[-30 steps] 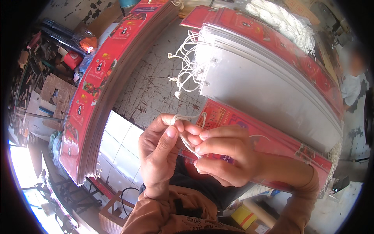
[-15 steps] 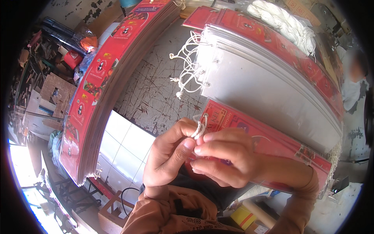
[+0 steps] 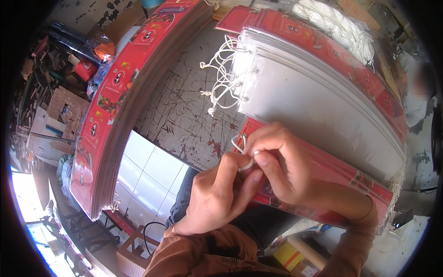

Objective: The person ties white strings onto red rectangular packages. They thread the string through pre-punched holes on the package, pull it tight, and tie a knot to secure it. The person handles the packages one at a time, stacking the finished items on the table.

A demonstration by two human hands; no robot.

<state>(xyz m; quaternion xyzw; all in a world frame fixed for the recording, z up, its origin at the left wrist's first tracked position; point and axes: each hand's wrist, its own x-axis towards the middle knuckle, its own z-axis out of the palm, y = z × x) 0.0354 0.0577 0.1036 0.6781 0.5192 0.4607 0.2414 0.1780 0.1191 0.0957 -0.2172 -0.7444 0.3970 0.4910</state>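
Note:
Both my hands work at a short white cord (image 3: pixel 247 166) that loops through the eyelet at the left end of a long red printed sign (image 3: pixel 332 173). Thumb and fingers of my left hand (image 3: pixel 210 194) pinch the cord from below. My right hand (image 3: pixel 288 161) grips the cord's end between thumb and bent forefinger, a little to the right. A small cord loop stands up above the fingers by the eyelet. The sign lies under my right hand and forearm, which cover part of it; the crossing of the cord is partly hidden by my fingers.
Beyond the sign lies a stack of signs, pale backs up (image 3: pixel 314 106), with knotted white cords (image 3: pixel 221 92) hanging off its left end. A tall stack of red signs (image 3: pixel 115 87) stands left on the scratched table (image 3: pixel 180 97). A white cord skein (image 3: pixel 334 30) lies at the back.
My hands have shifted right, and the right hand has turned and risen over the eyelet end. The cord strands, bunched upright before, are now drawn lower between my fingers.

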